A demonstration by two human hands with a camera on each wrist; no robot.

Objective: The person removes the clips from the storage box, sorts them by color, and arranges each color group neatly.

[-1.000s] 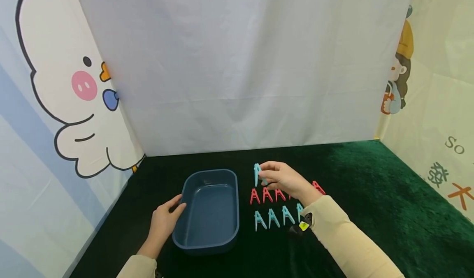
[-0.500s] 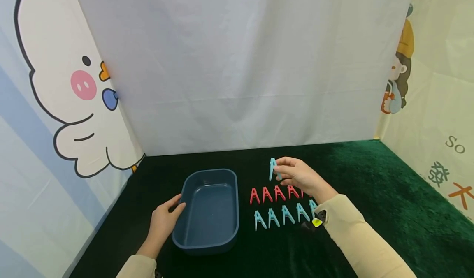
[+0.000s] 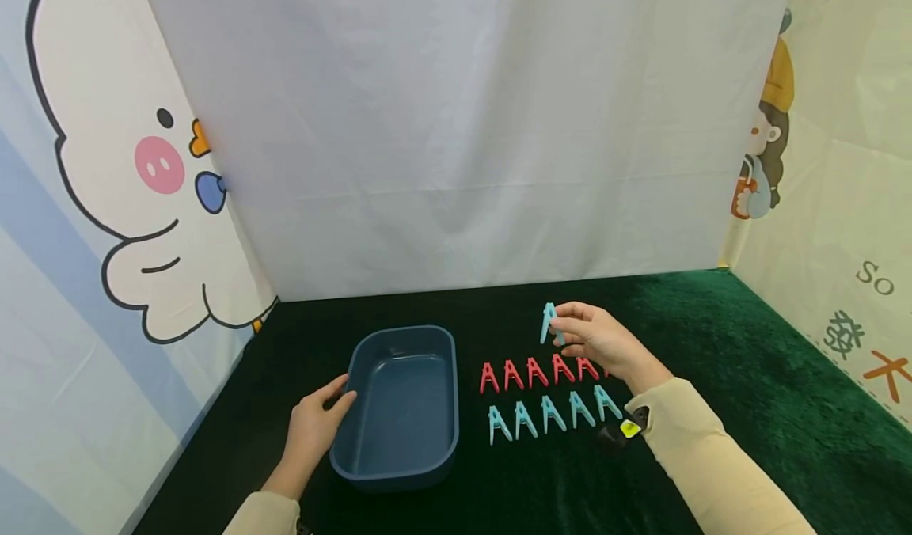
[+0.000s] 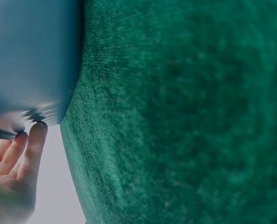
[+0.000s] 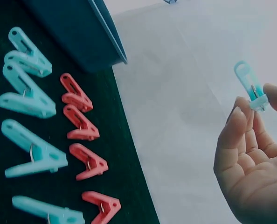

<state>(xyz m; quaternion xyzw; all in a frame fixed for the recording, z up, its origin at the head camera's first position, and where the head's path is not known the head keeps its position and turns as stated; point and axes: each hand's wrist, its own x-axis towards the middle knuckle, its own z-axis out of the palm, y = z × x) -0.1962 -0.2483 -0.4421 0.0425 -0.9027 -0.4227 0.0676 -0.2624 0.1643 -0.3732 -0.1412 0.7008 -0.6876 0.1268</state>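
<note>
My left hand (image 3: 313, 424) holds the left rim of a dark blue rectangular plastic tub (image 3: 402, 408), thumb at the rim and fingertips against the outer wall, as the left wrist view shows. Between thumb and fingers, my right hand (image 3: 602, 341) pinches a light blue clothespin (image 3: 548, 323), raised behind a row of red clothespins (image 3: 535, 373). Nearer to me runs a row of light blue clothespins (image 3: 552, 415), legs pointing toward me. In the right wrist view the held clothespin (image 5: 248, 81) stands upright at the fingertips. The right end of the red row is partly hidden by the right hand.
Dark green plush cloth (image 3: 748, 408) covers the table. A white curtain (image 3: 463, 139) hangs along the back edge, with printed cartoon panels at the left and right sides. Both clothespin rows lie just right of the tub.
My right hand has moved to the right, carrying the light blue clothespin along behind the red row, and more of both rows shows. The left hand and the tub have stayed in place.
</note>
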